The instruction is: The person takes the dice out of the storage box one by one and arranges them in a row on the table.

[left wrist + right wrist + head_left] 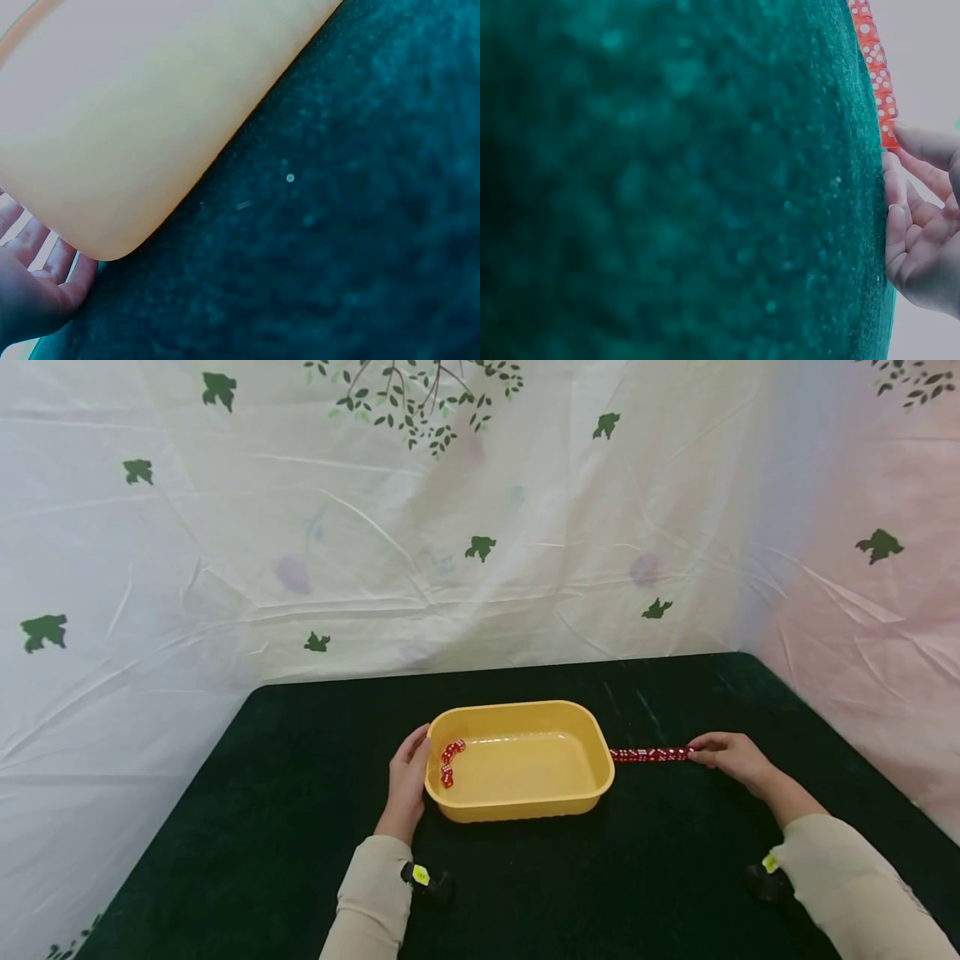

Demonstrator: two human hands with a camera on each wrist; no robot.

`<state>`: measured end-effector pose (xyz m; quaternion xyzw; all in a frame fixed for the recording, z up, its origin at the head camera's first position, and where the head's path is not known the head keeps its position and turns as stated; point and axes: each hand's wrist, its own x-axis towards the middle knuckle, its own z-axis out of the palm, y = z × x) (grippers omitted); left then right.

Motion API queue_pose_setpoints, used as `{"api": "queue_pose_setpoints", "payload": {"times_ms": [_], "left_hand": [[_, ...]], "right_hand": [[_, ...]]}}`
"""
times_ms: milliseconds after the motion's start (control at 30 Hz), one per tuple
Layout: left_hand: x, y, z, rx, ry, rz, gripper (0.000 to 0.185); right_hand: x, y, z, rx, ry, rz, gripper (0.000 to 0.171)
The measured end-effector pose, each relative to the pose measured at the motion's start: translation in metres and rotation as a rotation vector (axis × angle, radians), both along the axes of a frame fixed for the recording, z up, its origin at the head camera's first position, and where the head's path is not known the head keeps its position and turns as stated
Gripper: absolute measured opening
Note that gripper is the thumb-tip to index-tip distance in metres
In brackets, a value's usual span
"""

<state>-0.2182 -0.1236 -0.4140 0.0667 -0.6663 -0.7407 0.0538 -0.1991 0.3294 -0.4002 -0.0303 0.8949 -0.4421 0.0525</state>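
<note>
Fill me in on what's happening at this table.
A person sits at a dark green table. Their left hand rests against the left end of a yellow tub, which has a few red dice inside. Their right hand touches the far end of a row of dice lined up beside the tub.

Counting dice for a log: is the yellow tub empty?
No, a few red dice lie inside the tub at its left end, near the left hand.

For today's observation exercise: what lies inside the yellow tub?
A few red dice lie at the left end of the yellow tub. Its near wall hides the floor strip just behind it.
</note>
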Motion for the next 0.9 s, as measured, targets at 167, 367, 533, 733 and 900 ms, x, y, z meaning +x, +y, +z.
{"api": "queue_pose_setpoints", "payload": {"times_ms": [167,367,533,733,900], "left_hand": [[0.000,0.000,0.001,-0.008,-0.016,0.006,0.036],[0.002,0.000,0.001,-0.013,-0.007,0.009,0.037],[0.002,0.000,0.000,-0.013,-0.013,0.010,0.036],[0.001,0.000,0.000,-0.007,-0.008,0.002,0.038],[0.001,0.000,0.001,-0.005,-0.008,0.000,0.037]], "right_hand": [[-0.001,0.000,-0.001,0.004,-0.007,0.008,0.036],[-0.001,0.000,0.001,-0.007,-0.032,0.017,0.037],[0.000,-0.002,0.008,-0.027,-0.069,0.029,0.041],[-0.003,0.001,0.018,-0.047,-0.136,0.022,0.048],[-0.009,0.002,0.029,-0.017,-0.114,0.013,0.050]]}}
